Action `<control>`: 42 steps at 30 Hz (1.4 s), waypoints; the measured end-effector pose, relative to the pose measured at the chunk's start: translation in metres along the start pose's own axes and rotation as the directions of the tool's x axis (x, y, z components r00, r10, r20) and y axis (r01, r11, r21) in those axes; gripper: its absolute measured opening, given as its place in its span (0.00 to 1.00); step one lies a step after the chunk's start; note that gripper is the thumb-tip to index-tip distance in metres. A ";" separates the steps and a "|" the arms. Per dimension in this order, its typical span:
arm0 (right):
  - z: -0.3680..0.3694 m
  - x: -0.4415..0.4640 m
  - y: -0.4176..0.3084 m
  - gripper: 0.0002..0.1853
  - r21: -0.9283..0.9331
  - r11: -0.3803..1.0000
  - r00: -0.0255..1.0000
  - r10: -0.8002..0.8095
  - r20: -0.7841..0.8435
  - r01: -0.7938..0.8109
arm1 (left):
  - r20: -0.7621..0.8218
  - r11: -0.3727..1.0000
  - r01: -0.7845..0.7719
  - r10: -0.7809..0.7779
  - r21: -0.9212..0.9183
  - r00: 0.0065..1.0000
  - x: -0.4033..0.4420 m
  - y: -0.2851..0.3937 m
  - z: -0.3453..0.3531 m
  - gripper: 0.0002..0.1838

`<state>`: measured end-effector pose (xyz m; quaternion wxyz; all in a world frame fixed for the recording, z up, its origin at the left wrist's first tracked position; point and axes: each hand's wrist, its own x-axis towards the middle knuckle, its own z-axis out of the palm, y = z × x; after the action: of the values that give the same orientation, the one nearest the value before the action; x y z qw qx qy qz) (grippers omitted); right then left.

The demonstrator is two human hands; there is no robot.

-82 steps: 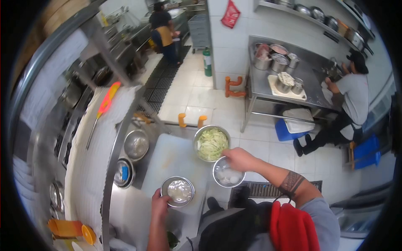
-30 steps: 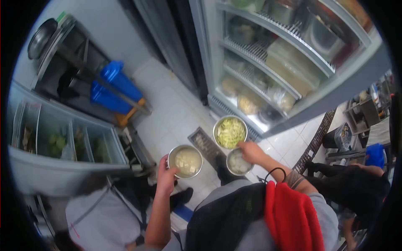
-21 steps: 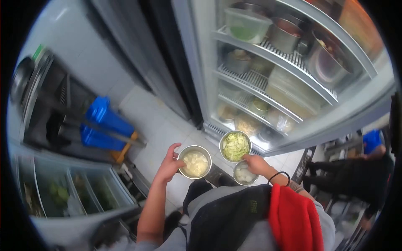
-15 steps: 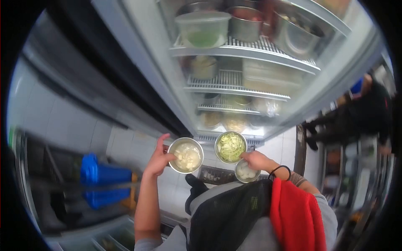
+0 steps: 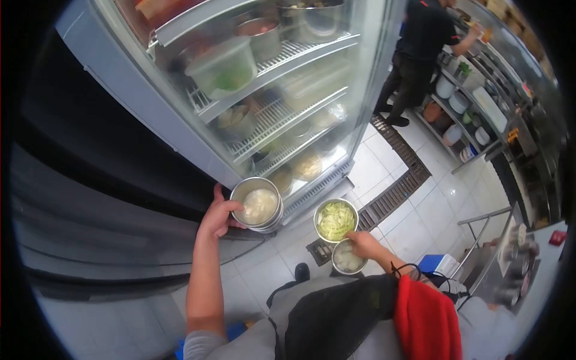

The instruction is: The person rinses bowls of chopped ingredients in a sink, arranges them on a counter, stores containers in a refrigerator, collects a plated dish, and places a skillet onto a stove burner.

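My left hand (image 5: 219, 214) is wrapped round the side of a round metal container (image 5: 277, 217), thumb over the rim. Pale chunks (image 5: 258, 207) lie in it, and further rims show beneath, as if containers are stacked. My right hand (image 5: 363, 245) grips two more metal containers where their rims meet. The farther container (image 5: 316, 211) holds sliced light-green vegetable (image 5: 336, 221). Whitish pieces (image 5: 347, 258) fill part of the smaller, nearer container (image 5: 342, 272). All are held at waist height, in front of a glass-fronted refrigerator (image 5: 207, 129).
Refrigerator shelves carry a plastic tub (image 5: 222, 66), a metal pot (image 5: 259, 37) and other containers. A person in dark clothes (image 5: 420, 42) stands at the back right beside a shelving rack (image 5: 462, 108). A drain grate (image 5: 399, 192) crosses the tiled floor (image 5: 441, 201). A red cloth (image 5: 423, 312) hangs at my waist.
My view has swung to the right, so the refrigerator sits further left and the other person and rack show more clearly. Both hands keep hold of their containers.
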<state>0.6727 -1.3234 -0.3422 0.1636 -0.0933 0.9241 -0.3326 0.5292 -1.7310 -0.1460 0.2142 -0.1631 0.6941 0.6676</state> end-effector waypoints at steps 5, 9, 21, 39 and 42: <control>0.052 -0.040 -0.013 0.18 0.018 0.999 0.996 0.045 -0.078 -0.043 | 0.041 0.995 -0.101 0.101 0.000 0.994 -0.003 -0.007 0.002 0.60; 0.078 -0.044 -0.036 0.20 0.102 0.987 0.984 0.138 -0.109 -0.127 | 0.055 0.997 -0.071 0.071 -0.007 0.996 0.009 0.000 -0.007 0.59; 0.103 -0.062 -0.041 0.20 0.101 0.973 0.953 0.222 -0.205 -0.205 | 0.043 0.989 -0.150 0.150 -0.016 0.988 0.034 0.006 -0.026 0.54; 0.122 -0.051 -0.054 0.19 0.110 0.977 0.951 0.204 -0.234 -0.182 | 0.042 0.986 -0.165 0.166 -0.027 0.985 0.035 0.022 -0.058 0.54; 0.120 -0.049 -0.052 0.20 0.103 0.976 0.951 0.208 -0.228 -0.189 | 0.079 0.985 -0.160 0.164 -0.062 0.983 0.034 0.020 -0.060 0.52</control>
<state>0.7649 -1.4190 -0.3838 0.0880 0.0475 0.9276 -0.3600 0.4852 -1.7874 -0.1448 0.1833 -0.0839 0.6766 0.7082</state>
